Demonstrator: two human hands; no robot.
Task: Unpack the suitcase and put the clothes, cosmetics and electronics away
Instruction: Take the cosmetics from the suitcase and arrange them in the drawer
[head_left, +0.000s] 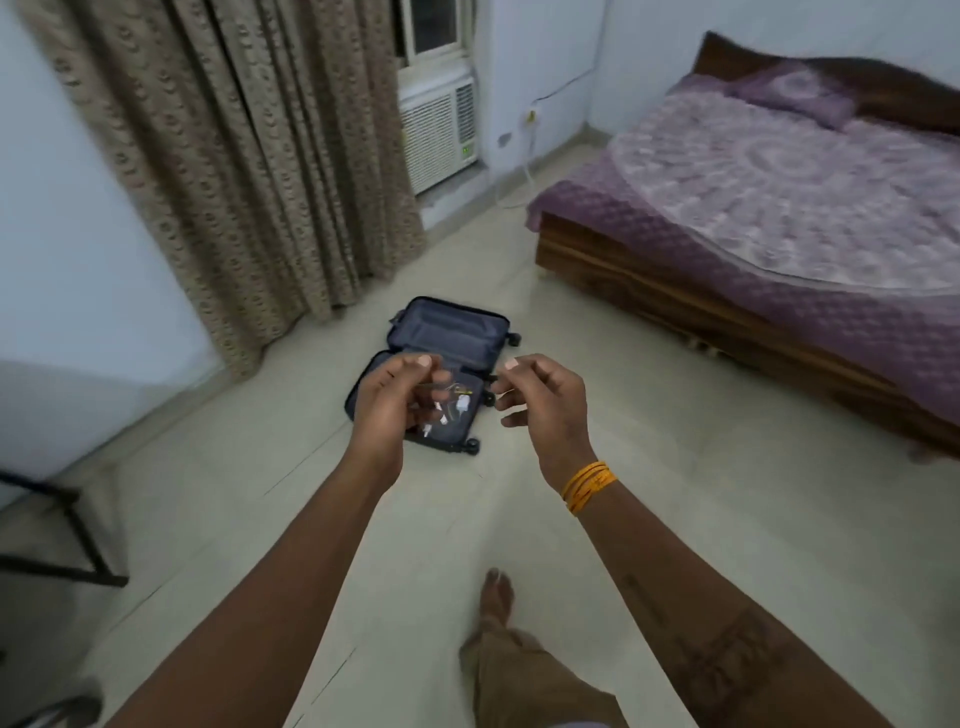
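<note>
A small dark blue suitcase (452, 332) lies open flat on the pale floor ahead of me, wheels to the right. Its far half looks bare; the near half holds several small white items (457, 410), likely chargers or small bottles, partly hidden by my left hand. My left hand (389, 410) hangs in the air over the near half, fingers loosely curled, holding nothing I can make out. My right hand (540, 405), with orange thread at the wrist, hovers just right of the suitcase, fingers relaxed and loosely curled, empty.
A bed (779, 208) with a purple patterned cover stands at the right. A beige curtain (223, 156) hangs at the left, beside a window air conditioner (439, 132). A dark metal frame (67, 540) sits at the left edge. My foot (496, 597) stands on the floor.
</note>
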